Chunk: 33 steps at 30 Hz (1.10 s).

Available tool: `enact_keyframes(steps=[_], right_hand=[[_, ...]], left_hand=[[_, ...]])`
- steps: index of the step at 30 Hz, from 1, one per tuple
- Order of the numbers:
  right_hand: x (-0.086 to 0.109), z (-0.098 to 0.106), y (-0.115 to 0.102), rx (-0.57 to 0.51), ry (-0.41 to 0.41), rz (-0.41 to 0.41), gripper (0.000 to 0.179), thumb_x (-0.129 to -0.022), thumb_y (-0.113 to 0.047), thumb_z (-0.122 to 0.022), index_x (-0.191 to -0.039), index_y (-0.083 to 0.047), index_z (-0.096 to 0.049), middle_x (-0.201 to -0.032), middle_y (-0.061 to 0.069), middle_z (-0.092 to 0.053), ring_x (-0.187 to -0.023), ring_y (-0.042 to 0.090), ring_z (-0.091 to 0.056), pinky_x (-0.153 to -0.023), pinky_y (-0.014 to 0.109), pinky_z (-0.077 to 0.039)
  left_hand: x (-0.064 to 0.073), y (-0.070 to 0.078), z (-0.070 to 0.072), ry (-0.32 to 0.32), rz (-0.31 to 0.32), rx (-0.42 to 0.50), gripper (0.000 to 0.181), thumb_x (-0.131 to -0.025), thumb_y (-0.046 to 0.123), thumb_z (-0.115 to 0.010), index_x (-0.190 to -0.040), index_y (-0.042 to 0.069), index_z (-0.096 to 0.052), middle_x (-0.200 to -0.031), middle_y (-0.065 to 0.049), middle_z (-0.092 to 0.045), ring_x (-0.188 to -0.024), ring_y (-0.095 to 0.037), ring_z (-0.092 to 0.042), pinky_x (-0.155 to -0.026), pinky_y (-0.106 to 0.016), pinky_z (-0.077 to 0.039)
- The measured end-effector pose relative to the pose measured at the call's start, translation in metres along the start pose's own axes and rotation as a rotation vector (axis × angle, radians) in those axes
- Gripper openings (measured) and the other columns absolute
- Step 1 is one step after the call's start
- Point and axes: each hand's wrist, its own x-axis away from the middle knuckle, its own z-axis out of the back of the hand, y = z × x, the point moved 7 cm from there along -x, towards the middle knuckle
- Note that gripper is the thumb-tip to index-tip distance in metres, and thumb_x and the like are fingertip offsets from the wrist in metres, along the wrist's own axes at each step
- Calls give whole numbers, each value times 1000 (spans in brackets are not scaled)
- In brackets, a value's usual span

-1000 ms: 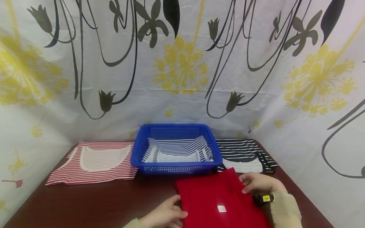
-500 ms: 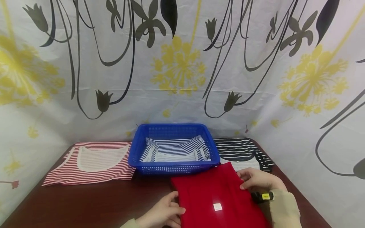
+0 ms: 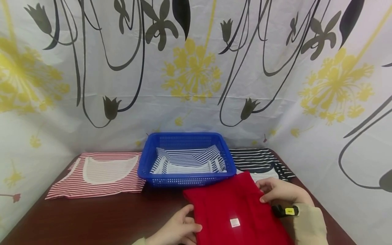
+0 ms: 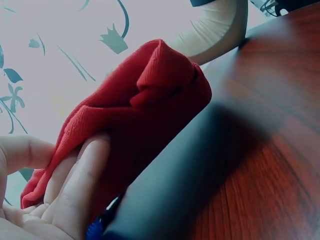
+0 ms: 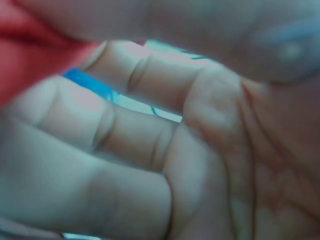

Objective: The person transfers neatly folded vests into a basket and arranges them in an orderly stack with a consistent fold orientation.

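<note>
A folded red garment (image 3: 226, 204) with a small white label on it is held up at the front of the table, its lower part cut off by the frame. My left hand (image 3: 177, 227) pinches its left edge, thumb on the near face and fingers behind. On the other side my right hand (image 3: 283, 191) grips the right edge near the top corner. In the left wrist view the red cloth (image 4: 145, 100) shows loose folds, with the fingers tucked under it. The right wrist view has a bit of red fabric (image 5: 30, 55) between thumb and fingers.
Behind the garment stands a blue plastic basket (image 3: 186, 181) holding a blue-and-white striped garment (image 3: 190, 160). A red-and-white striped top (image 3: 107, 189) lies left of it on the dark wooden table (image 3: 92, 217). To the right lies a black-and-white striped top (image 3: 254, 158). A patterned curtain (image 3: 196, 115) hangs behind.
The red garment's top corner has risen slightly toward the basket and now overlaps the black-and-white top's near edge. Both hands keep their hold. The whole head view has shifted a little.
</note>
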Motion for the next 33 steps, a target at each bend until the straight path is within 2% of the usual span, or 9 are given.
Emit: enact_keyframes(steps=[6, 15, 21, 24, 28, 33], right_hand=[[3, -5, -9, -11, -37, 24, 21, -89, 6, -57, -110, 8, -56, -103, 16, -67, -89, 20, -64, -77, 36, -56], [7, -12, -22, 2, -52, 53, 24, -91, 7, -56, -113, 15, -51, -105, 19, -66, -90, 20, -64, -79, 38, -56], [12, -18, -33, -14, -75, 95, 23, -91, 8, -53, -113, 14, -52, -105, 17, -65, -93, 21, -63, -80, 38, -56], [15, -20, -38, -29, -77, 102, 22, -92, 7, -52, -113, 12, -52, -104, 16, -65, -93, 22, -63, -81, 41, -56], [17, -23, -41, -67, -67, 101, 23, -92, 6, -51, -114, 11, -54, -104, 17, -65, -95, 25, -64, -82, 46, -55], [21, -26, -47, -119, -71, 154, 27, -92, 8, -48, -119, 12, -52, -112, 21, -63, -102, 30, -63, -84, 51, -53]], left_hand=[[5, 8, -6, -11, -7, 2, 77, -87, 7, -65, -145, -11, -19, -90, -12, -67, -58, -16, -62, -58, -34, -58], [11, 16, -11, -36, -29, 20, 68, -88, 6, -64, -143, -7, -26, -90, -12, -67, -59, -15, -62, -57, -30, -57], [13, 22, -13, -46, -45, 43, 72, -88, 5, -63, -144, -9, -21, -91, -12, -67, -60, -16, -63, -59, -32, -58], [14, 25, -12, -34, -50, 25, 74, -87, 5, -63, -144, -12, -20, -89, -12, -67, -60, -17, -63, -58, -34, -58], [14, 29, -11, -26, -63, -2, 62, -86, 4, -62, -139, -9, -33, -85, -11, -67, -58, -16, -63, -55, -32, -57], [18, 37, -11, -65, -108, 19, 45, -85, 1, -59, -127, -3, -44, -81, -10, -66, -58, -15, -62, -52, -27, -55]])
